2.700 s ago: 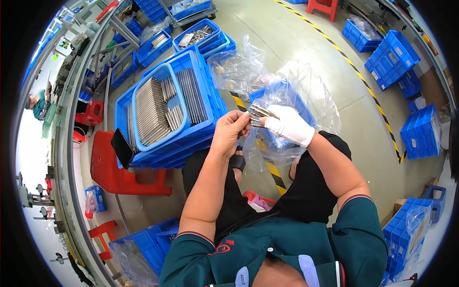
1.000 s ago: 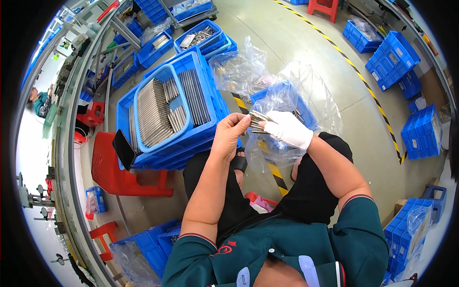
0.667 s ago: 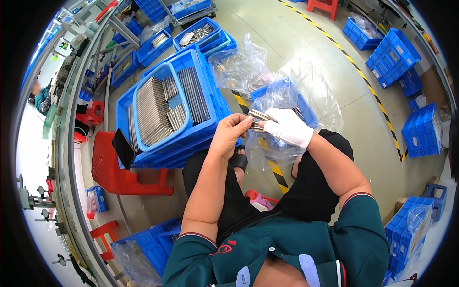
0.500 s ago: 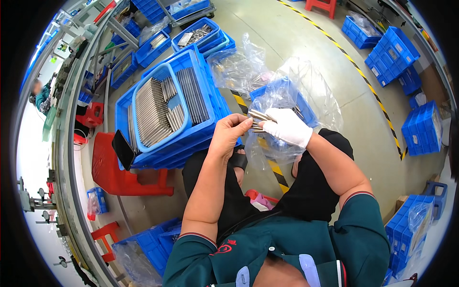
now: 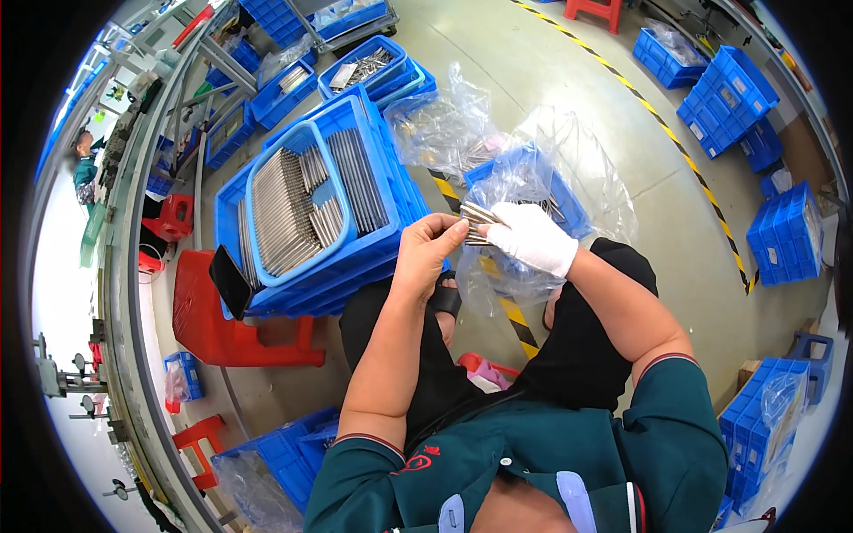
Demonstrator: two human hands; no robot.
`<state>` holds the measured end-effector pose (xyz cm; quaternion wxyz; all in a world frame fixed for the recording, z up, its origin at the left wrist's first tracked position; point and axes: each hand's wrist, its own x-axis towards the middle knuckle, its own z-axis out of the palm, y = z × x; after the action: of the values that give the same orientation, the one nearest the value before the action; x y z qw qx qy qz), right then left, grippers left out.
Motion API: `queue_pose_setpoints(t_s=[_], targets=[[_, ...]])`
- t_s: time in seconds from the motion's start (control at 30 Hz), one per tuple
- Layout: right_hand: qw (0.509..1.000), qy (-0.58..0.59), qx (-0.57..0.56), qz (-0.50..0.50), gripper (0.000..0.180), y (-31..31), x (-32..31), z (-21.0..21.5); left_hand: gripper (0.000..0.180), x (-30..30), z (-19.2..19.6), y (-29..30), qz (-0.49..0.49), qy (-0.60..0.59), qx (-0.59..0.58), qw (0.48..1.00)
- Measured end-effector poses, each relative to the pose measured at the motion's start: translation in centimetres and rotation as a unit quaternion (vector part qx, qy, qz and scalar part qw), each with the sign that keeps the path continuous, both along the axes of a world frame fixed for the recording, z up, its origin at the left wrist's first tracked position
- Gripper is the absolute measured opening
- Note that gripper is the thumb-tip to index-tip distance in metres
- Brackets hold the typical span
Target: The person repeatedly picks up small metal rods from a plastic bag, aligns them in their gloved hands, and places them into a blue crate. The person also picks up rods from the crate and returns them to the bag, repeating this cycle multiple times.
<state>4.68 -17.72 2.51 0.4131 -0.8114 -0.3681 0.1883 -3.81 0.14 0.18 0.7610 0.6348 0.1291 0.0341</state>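
While I am sitting over the crates, my left hand (image 5: 426, 253) is pinching one end of a small bundle of metal rods (image 5: 480, 224) just above the middle of the frame, fingers curled narrow around it, and my gloved right hand (image 5: 531, 238) is closing on the other end, so both are gripping the same bundle. Compared with a few seconds ago almost nothing is shifting: the hands are staying at the same spot with the bundle between them, which I am reading as squaring up or counting the rods rather than moving them anywhere. Left of my hands, the blue tray (image 5: 298, 213) is lying full of rods in rows, resting on stacked crates. Behind my right hand, the bag-lined bin (image 5: 533, 182) is showing a few more rods, though the crinkled plastic is blurring them. How many rods I am holding is hard to tell, and the glove is hiding my right fingertips.
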Motion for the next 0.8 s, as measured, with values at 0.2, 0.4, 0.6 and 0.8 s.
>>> queue_pose_setpoints(t_s=[0.2,0.4,0.6,0.8], targets=[[0.993,0.119,0.015,-0.011,0.037,-0.2,0.1,0.7,0.021,0.1,0.0,0.5,0.039,-0.023,-0.008,0.999],[0.989,0.147,0.019,0.021,0.037,0.0,-0.2,0.6,0.021,0.1,-0.1,0.5,-0.014,0.0,-0.086,0.996],[0.993,0.106,0.009,0.042,0.031,-0.1,-0.1,0.5,0.021,-0.1,-0.1,1.5,-0.045,0.014,-0.062,0.997],[0.997,0.063,0.024,0.034,0.033,-0.1,-0.4,0.3,0.02,-0.2,-0.3,1.6,-0.043,0.032,-0.077,0.996]])
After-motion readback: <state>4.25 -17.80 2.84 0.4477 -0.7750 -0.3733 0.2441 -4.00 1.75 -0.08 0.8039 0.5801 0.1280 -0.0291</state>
